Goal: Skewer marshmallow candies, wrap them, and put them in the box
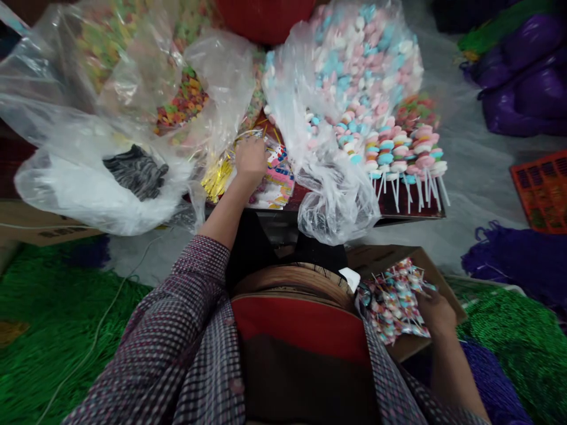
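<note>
My left hand (251,158) rests over a stack of printed plastic bags (278,177) at the table's front edge, beside a bunch of gold twist ties (218,180). Its fingers are curled downward, and whatever they hold is hidden beneath them. Low on my right side, my right hand (437,310) is at a cardboard box (394,255) filled with wrapped candy skewers (398,301). The hand is blurred and its fingertips are against the wrapped skewers; I cannot make out a grip. Unwrapped candy skewers (405,150) with white sticks lie at the table's right end.
A big clear bag of pink, blue and white candies (363,59) stands at the back right. Bags of colourful gummy rings (115,41) fill the back left. A crumpled clear bag (339,203) hangs over the table edge. Green strands (53,330) cover the floor at left.
</note>
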`<act>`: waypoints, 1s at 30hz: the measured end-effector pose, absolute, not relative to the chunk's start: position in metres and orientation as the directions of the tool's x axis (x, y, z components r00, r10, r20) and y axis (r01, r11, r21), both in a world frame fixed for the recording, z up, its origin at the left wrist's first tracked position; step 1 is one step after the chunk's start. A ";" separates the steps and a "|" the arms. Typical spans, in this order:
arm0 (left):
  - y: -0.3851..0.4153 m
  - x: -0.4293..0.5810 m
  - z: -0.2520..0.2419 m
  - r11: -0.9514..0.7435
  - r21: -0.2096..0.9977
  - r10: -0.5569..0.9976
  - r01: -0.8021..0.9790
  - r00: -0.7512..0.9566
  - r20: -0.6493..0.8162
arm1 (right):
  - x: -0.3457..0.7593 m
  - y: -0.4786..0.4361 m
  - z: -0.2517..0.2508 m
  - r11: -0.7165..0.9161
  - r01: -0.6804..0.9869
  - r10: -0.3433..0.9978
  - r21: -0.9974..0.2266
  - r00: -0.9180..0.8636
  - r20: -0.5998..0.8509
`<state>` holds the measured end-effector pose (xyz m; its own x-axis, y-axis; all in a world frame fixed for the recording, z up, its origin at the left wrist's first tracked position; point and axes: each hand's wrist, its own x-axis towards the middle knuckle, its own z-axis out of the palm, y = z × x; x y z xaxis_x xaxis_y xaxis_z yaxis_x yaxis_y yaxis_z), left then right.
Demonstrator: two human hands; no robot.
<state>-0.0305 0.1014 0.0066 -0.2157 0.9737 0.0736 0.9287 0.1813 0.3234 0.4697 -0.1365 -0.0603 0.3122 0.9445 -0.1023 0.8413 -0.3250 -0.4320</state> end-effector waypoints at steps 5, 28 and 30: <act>0.110 -0.029 0.006 0.186 0.336 0.971 0.923 -0.225 0.081 | 0.454 -0.112 -0.062 -0.329 0.808 0.939 -0.489 0.337 -0.076; 0.008 0.013 0.029 -0.157 0.839 0.910 0.521 -0.254 0.328 | 0.155 0.030 0.016 -0.082 -0.138 0.988 -0.987 -0.141 -0.063; 0.007 0.001 0.031 -0.144 0.868 0.905 0.476 -0.291 0.310 | 0.165 0.026 0.025 -0.127 -0.161 0.980 -0.979 -0.175 -0.099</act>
